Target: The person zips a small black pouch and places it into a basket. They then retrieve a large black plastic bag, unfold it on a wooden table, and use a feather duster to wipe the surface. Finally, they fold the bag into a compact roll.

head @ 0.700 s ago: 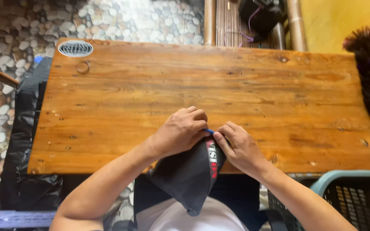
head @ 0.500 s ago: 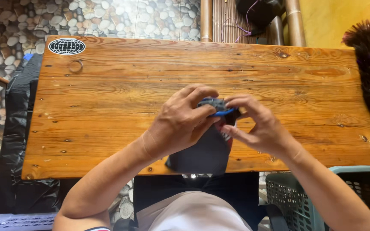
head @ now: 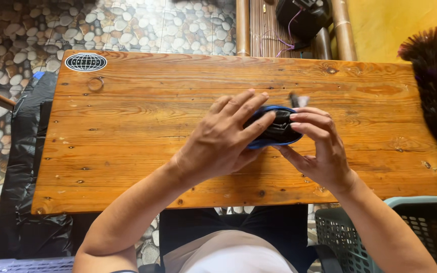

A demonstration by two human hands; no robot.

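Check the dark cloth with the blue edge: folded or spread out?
Folded. The dark cloth is bunched into a small bundle, held between the left hand and right hand above the wooden table.

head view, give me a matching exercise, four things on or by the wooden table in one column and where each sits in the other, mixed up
Things:
1. dark cloth bundle with blue edge
2. feather duster
3. globe sticker
4. green plastic basket

Places:
A. far left corner of the wooden table
B. below the table's near right edge
C. along the table's right end
D. held between the left hand and right hand

Pairs: 1-D, 2-C, 3-A, 4-B
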